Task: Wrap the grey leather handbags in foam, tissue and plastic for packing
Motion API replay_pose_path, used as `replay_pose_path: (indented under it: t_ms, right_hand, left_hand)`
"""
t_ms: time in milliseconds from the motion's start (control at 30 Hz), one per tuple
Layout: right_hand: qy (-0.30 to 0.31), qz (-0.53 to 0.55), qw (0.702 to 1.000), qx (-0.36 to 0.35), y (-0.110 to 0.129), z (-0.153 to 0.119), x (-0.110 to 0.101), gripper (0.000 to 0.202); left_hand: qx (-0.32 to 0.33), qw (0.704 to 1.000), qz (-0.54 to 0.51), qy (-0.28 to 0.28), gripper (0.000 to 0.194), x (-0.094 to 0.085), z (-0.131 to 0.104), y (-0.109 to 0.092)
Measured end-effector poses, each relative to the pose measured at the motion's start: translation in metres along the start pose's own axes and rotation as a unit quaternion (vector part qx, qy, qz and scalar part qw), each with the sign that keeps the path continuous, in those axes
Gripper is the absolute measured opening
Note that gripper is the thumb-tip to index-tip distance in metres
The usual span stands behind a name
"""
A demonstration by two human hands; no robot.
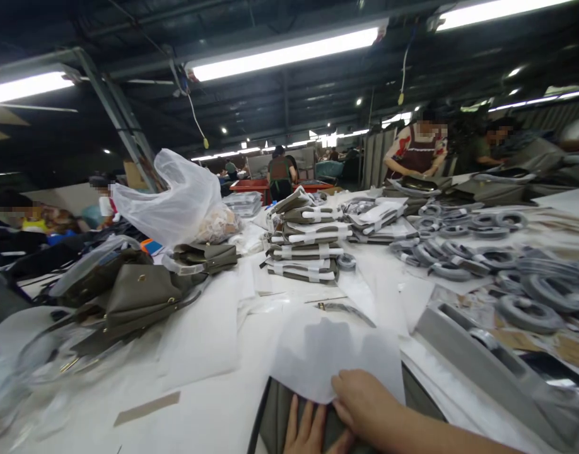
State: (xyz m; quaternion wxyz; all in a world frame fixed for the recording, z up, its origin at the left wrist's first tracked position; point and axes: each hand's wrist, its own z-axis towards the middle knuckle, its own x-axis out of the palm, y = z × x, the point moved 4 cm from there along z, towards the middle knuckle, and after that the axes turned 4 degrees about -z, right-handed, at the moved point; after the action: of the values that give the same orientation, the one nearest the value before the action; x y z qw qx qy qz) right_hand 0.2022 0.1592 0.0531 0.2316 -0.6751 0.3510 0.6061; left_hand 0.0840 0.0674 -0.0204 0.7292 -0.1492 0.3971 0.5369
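Dark olive bag (274, 410), head view, six o'clock: bottom cut off, middle under a white sheet (337, 359). The left hand (311, 435) spreads its fingers on it; the right hand (362, 403) curls at the sheet's edge, grip unclear. From the bag, open tabletop (214, 422) at nine o'clock, grey holder (460, 356) blocking three, stacked bags (301, 252) at twelve.

My olive piece (275, 413) looks like smooth, matt leather. Over it I see matt white paper (303, 350); beyond it, leftward, a thin, crinkled, translucent plastic bag (180, 195); to its right, a dull grey, plastic-looking holder (453, 343).
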Motion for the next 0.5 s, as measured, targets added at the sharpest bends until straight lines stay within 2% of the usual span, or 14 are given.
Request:
replay_pose_path:
  t_ms: [67, 100, 200, 267, 367, 433, 500]
  right_hand:
    - [0.013, 0.032, 0.999, 0.005, -0.004, -0.004, -0.016, 0.018]
    - [0.022, 0.049, 0.999, -0.002, -0.007, -0.005, -0.024, 0.020]
    - [0.052, 0.101, 0.993, -0.030, -0.024, -0.009, -0.044, 0.022]
    - [0.046, 0.120, 0.991, -0.042, -0.034, -0.014, -0.057, 0.020]
    - [-0.014, 0.140, 0.984, -0.109, -0.037, -0.030, -0.071, 0.008]
    - [-0.041, 0.148, 0.972, -0.177, -0.031, -0.044, -0.071, 0.006]
    - [-0.036, 0.145, 0.963, -0.224, -0.024, -0.054, -0.062, 0.011]
  left_hand:
    - [0.057, 0.996, -0.053, 0.035, 0.072, -0.022, 0.010, -0.002]
    - [0.031, 0.994, -0.078, 0.074, 0.076, -0.030, 0.015, 0.000]
    - [-0.024, 0.976, -0.140, 0.164, 0.071, -0.044, 0.024, 0.001]
    - [-0.046, 0.963, -0.174, 0.199, 0.072, -0.046, 0.025, 0.000]
    - [-0.068, 0.953, -0.205, 0.215, 0.071, -0.046, 0.023, 0.000]
    - [-0.078, 0.948, -0.218, 0.218, 0.067, -0.046, 0.022, 0.000]
    - [-0.093, 0.941, -0.232, 0.228, 0.059, -0.044, 0.019, 0.000]
